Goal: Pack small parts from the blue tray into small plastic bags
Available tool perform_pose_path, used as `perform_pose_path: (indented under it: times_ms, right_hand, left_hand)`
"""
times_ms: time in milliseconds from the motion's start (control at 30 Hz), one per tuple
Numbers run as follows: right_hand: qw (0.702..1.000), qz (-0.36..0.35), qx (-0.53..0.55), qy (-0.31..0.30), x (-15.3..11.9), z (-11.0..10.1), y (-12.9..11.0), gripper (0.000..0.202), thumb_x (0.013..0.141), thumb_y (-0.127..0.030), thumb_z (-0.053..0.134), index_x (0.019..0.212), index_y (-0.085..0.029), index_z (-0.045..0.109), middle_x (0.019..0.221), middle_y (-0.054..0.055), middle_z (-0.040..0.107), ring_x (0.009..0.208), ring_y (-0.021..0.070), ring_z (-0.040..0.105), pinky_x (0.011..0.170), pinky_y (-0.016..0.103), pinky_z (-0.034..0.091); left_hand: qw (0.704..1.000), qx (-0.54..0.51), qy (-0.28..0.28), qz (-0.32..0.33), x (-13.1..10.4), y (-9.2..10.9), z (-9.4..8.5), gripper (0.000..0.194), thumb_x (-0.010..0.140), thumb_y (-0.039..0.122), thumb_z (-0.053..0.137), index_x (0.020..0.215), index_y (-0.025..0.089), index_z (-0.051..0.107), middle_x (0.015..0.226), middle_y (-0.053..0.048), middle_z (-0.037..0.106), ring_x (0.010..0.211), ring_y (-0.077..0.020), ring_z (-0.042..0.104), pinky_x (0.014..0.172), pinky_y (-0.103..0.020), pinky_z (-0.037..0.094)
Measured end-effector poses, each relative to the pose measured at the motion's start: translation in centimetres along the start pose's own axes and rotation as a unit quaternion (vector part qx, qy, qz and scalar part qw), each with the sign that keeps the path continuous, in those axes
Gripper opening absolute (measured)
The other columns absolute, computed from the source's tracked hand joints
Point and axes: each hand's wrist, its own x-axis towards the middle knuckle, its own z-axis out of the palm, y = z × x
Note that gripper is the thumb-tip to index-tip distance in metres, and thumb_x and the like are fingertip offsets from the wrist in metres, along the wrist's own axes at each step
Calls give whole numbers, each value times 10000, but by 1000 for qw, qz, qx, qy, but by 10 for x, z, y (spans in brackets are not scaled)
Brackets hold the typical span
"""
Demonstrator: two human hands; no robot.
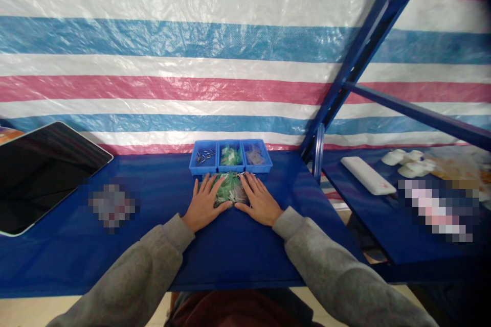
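My left hand (206, 202) lies flat with spread fingers on the left side of a pile of small green and clear pieces (230, 190), some of them long and thin. On the pile's right side rests my right hand (260, 199), its fingers also stretched out. Both thumbs point inward along the near edge. Just behind stand three joined blue bins: the left bin (193, 159) holds thin metal pieces (206, 156), the middle one green pieces (230, 155), the right one clear pieces (254, 155). My palms hide part of the pile.
A dark-screened tablet or monitor (46, 173) leans at the left beside a blurred-out item (114, 205). A blue metal frame (337, 84) rises on the right. Beyond it, a second table carries a white oblong device (367, 176) and white round parts (410, 162). Striped sheeting (172, 36) hangs behind.
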Motion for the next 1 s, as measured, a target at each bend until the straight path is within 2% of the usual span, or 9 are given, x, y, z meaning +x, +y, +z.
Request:
perform_pose_path:
  times_ms: [133, 267, 367, 433, 500, 633, 1000]
  right_hand:
    - [1000, -2, -1, 1, 0, -1, -1, 838, 817, -630, 360, 1447, -153, 82, 1496, 127, 97, 1366, 290, 80, 1072, 468, 191]
    - [999, -5, 24, 27, -1, -5, -1, 836, 817, -607, 390, 1445, -145, 89, 1481, 138, 161, 1357, 285, 133, 1059, 457, 224]
    - [996, -6, 52, 78, -2, -10, -2, 675, 829, -532, 441, 1374, -154, 316, 1412, 140, 316, 1302, 276, 268, 1028, 430, 278]
    - [992, -4, 68, 107, -2, -13, -3, 492, 818, -466, 500, 1207, -165, 508, 1288, 133, 457, 1208, 269, 384, 978, 410, 328]
    - [990, -6, 76, 117, -3, -16, -5, 355, 796, -413, 554, 1053, -170, 591, 1137, 121, 551, 1095, 262, 461, 911, 397, 364]
    - [992, -13, 64, 108, -3, -18, -8, 307, 788, -370, 586, 1018, -169, 609, 996, 107, 604, 969, 251, 505, 833, 387, 371]
    - [988, -22, 89, 127, 0, -13, -4, 222, 863, -337, 523, 950, -196, 670, 956, 76, 665, 889, 201, 562, 818, 360, 340]
  left_hand:
    - [999, -17, 40, 0, 2, 4, -4, 443, 823, 491, 469, 1175, 222, 489, 1326, -91, 423, 1327, -271, 230, 1084, -519, 133]
    - [998, -40, 58, 2, 4, 5, -5, 288, 841, 415, 476, 1045, 221, 540, 1247, -75, 478, 1293, -247, 295, 1084, -491, 173]
    - [997, -52, 61, 0, 4, 3, -5, 259, 850, 387, 472, 1042, 226, 542, 1221, -70, 491, 1276, -239, 320, 1075, -477, 207]
    - [996, -57, 63, -1, 4, 1, -5, 251, 853, 373, 473, 1044, 227, 545, 1212, -70, 497, 1267, -237, 331, 1068, -469, 227]
    - [996, -61, 68, -1, 4, 0, -4, 238, 854, 357, 476, 1038, 226, 551, 1203, -69, 503, 1257, -236, 343, 1060, -464, 246]
    - [995, -72, 76, 3, 4, 0, -4, 212, 854, 329, 478, 1019, 227, 564, 1174, -69, 521, 1228, -234, 378, 1042, -459, 282]
    - [992, -92, 81, 4, 6, -1, -5, 183, 850, 294, 485, 992, 224, 575, 1129, -70, 554, 1182, -233, 430, 1009, -442, 335]
